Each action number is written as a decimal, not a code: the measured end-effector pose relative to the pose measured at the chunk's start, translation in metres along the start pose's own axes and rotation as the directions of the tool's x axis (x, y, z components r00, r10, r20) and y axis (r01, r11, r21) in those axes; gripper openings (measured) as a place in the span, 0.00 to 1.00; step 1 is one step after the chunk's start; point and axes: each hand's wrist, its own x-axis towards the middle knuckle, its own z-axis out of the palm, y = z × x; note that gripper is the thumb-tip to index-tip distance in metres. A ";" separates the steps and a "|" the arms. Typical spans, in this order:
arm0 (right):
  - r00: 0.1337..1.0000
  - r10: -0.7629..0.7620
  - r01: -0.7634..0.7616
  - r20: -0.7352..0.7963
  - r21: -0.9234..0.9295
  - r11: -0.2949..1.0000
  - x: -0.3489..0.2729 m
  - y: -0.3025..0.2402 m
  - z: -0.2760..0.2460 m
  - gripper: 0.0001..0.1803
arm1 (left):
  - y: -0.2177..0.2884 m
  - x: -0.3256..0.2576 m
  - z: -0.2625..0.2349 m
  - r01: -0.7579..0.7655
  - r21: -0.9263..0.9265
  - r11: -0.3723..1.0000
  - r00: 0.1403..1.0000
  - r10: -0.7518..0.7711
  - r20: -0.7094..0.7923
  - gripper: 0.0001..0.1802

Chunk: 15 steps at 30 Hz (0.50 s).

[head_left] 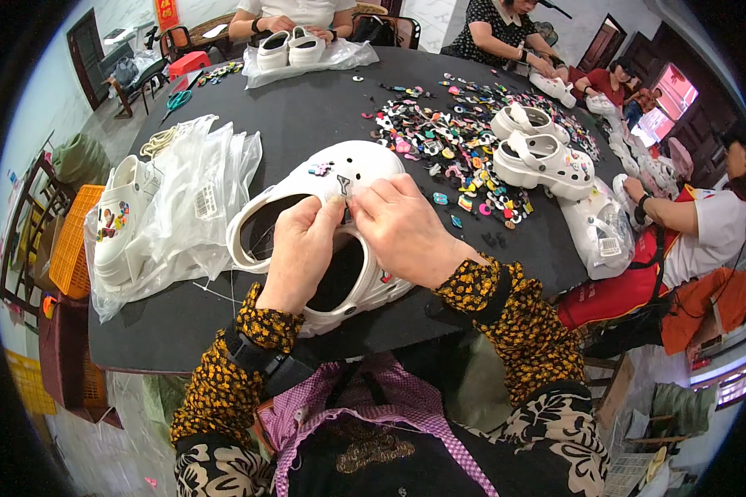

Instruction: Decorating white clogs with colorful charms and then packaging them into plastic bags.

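A pair of white clogs lies before me on the black table, one partly over the other. The upper clog (369,157) has holes across its toe and carries a purple charm (321,169) and a small dark-edged charm (344,184). My left hand (301,240) is closed on this clog's opening edge, its thumb just below the dark-edged charm. My right hand (406,224) is closed too, fingertips pressed to the clog beside that charm; anything under them is hidden. Below my hands shows the lower clog (365,290), with a charm on its side.
Loose charms (448,145) are heaped beyond my right hand. A bagged clog (120,224) lies at left, near scissors (176,101). At right stand more white clogs (543,161) and a bagged pair (601,232). Several people work around the table (307,108).
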 end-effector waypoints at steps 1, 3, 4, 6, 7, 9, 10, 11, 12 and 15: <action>1.000 0.000 0.000 -0.001 0.001 1.000 0.001 0.002 0.001 0.10 | -0.001 0.000 0.000 0.001 0.001 1.000 1.000 -0.001 -0.001 0.18; 1.000 -0.007 0.009 -0.015 0.097 0.995 0.000 0.006 0.005 0.10 | -0.003 0.000 0.000 0.041 -0.034 0.999 0.999 -0.041 0.006 0.18; 1.000 -0.006 0.007 -0.015 0.099 0.995 -0.001 0.007 0.007 0.10 | -0.003 -0.001 0.000 0.043 -0.032 0.999 0.999 -0.043 0.006 0.18; 1.000 -0.006 0.001 0.030 0.175 0.985 -0.001 0.009 0.009 0.11 | 0.001 -0.002 0.000 0.059 -0.064 0.996 0.998 -0.059 0.005 0.18; 1.000 -0.005 0.000 0.029 0.177 0.984 0.000 0.009 0.010 0.11 | 0.000 -0.002 0.000 0.061 -0.062 0.996 0.998 -0.061 0.004 0.18; 0.996 -0.013 -0.004 0.088 0.187 0.982 0.000 0.010 0.009 0.12 | 0.000 -0.002 0.001 0.066 -0.078 0.995 0.998 -0.067 -0.016 0.18; 0.996 -0.010 -0.007 0.089 0.187 0.982 0.001 0.010 0.008 0.12 | 0.002 -0.003 0.002 0.067 -0.077 0.995 0.998 -0.068 -0.013 0.18; 0.995 -0.019 0.000 0.099 0.184 0.983 0.003 0.011 0.009 0.12 | 0.006 -0.004 0.001 0.109 -0.089 0.990 0.994 -0.110 -0.005 0.15; 0.994 -0.027 0.007 0.109 0.181 0.983 0.004 0.012 0.011 0.12 | 0.008 -0.004 0.001 0.151 -0.101 0.983 0.988 -0.152 0.003 0.13; 0.989 -0.026 -0.007 0.146 0.224 0.975 0.007 0.014 0.014 0.12 | 0.001 -0.003 0.001 0.133 -0.162 0.978 0.990 -0.138 -0.018 0.13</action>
